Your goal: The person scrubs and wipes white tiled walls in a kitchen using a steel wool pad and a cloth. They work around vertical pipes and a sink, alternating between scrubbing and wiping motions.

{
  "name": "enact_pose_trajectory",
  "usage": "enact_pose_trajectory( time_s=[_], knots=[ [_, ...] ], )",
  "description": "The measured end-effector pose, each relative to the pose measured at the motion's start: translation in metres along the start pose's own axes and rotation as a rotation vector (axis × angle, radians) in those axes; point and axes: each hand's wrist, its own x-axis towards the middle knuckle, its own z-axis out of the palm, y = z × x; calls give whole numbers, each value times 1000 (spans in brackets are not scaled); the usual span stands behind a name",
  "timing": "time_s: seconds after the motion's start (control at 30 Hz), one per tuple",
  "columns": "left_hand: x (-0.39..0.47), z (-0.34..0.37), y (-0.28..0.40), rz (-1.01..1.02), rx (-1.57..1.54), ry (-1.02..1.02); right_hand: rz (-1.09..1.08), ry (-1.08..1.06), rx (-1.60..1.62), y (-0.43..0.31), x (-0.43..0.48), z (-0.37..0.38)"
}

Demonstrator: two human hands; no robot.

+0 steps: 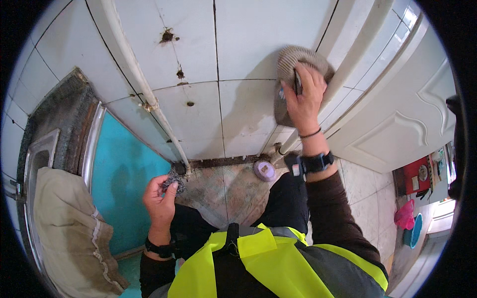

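Observation:
My right hand point(307, 98) is pressed on a striped grey-brown cloth point(298, 56), which lies bunched against the white wall tiles point(246, 44) beside a thick white pipe point(348, 74). My left hand point(162, 197) pinches a dark metal scouring pad point(174, 184) between thumb and fingers, low in front of the blue panel. A round lilac container point(265, 170) stands on the floor at the foot of the wall, between my two hands. Brown-edged holes and stains mark the tiles to the left of the cloth.
A thin white pipe point(139, 78) runs down the wall. At left, a beige cloth point(63, 223) hangs over the steel sink point(44, 149) edge, beside a blue panel point(128, 178). A white panelled door point(395, 123) stands at right; beyond it are a pink bag point(405, 215) and a blue basin point(413, 231).

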Motion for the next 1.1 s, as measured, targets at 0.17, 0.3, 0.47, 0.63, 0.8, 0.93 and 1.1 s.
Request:
enact_pose_trajectory(
  time_s=[0.17,0.3,0.47,0.63,0.8,0.93,1.1],
  knots=[
    [6,-3,-13,14,25,17,-129,-189,-147,1,10,11],
    [13,3,-16,-8,59,12,-390,-301,-226,0,-15,32],
    [18,20,-15,8,68,-8,-636,-681,-141,-1,-54,59],
    [7,25,-14,20,108,-11,-862,-854,151,15,-115,96],
    [-16,-2,-18,99,292,34,-1267,-952,-362,25,-185,114],
    [-29,-22,-24,-21,203,133,-120,-1027,227,10,-141,93],
    [-30,-18,-23,21,182,181,413,-833,341,-21,-1,40]
  ],
)
